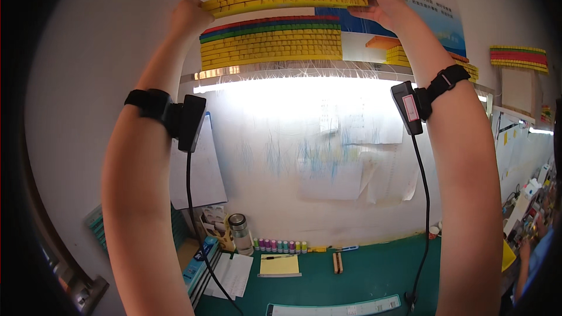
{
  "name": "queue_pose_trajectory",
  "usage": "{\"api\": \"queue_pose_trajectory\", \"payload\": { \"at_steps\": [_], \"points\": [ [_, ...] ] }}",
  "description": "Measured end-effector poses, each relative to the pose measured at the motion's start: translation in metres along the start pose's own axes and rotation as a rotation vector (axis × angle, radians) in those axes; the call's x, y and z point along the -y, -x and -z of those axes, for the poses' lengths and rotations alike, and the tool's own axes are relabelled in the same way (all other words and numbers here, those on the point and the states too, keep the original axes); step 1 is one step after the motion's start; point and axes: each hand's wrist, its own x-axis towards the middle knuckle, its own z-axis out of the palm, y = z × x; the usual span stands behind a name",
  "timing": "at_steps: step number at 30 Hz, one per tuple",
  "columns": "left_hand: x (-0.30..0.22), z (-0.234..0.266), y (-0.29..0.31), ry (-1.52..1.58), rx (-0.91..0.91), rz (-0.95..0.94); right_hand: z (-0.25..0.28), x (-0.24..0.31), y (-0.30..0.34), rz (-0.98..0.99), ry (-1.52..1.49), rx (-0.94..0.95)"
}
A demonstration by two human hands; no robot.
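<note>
Both my arms reach up toward a shelf above a bright tube light. My left hand (pixel 192 16) is closed round the left end of a long yellow stack of notched strips (pixel 287 0). My right hand (pixel 386 7) grips the right end of that stack, its fingers partly behind it. The held stack is roughly level, tilting up slightly to the right. Beneath it, apart in the picture, sits a larger pile of similar strips (pixel 272 44), mostly yellow, with red, blue and green ones on top.
The tube light (pixel 293 82) runs along the shelf's underside. A green desk (pixel 374 269) below holds a clear bottle (pixel 240 234), small coloured bottles, a yellow notepad (pixel 280 265) and a brown block (pixel 338 262). Cables hang from black devices strapped to my forearms. Another person's arm shows far right.
</note>
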Motion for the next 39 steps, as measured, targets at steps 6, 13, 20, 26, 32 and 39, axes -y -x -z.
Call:
{"api": "queue_pose_trajectory", "payload": {
  "at_steps": [6, 13, 20, 26, 32, 39],
  "points": [
    [0.006, -0.054, -0.004, 0.012, 0.024, 0.131, -0.002, -0.025, -0.024, 0.041, 0.018, -0.079],
    [0.009, -0.078, 0.007, -0.149, -0.047, 0.126, 0.006, -0.039, -0.027, -0.090, 0.249, -0.023],
    [-0.009, -0.083, 0.007, -0.139, -0.071, 0.093, 0.034, -0.060, -0.067, -0.011, 0.780, -0.006],
    [0.005, -0.047, 0.011, -0.262, -0.370, -0.099, 0.037, -0.001, -0.010, 0.052, 1.255, -0.031],
    [-0.030, -0.009, 0.038, 0.090, -0.455, -0.371, 0.087, -0.043, 0.047, 0.452, 1.629, 0.048],
    [-0.014, 0.003, 0.079, -0.012, -0.398, -0.499, 0.064, -0.051, 0.047, 0.229, 1.899, 0.033]
  ]
}}
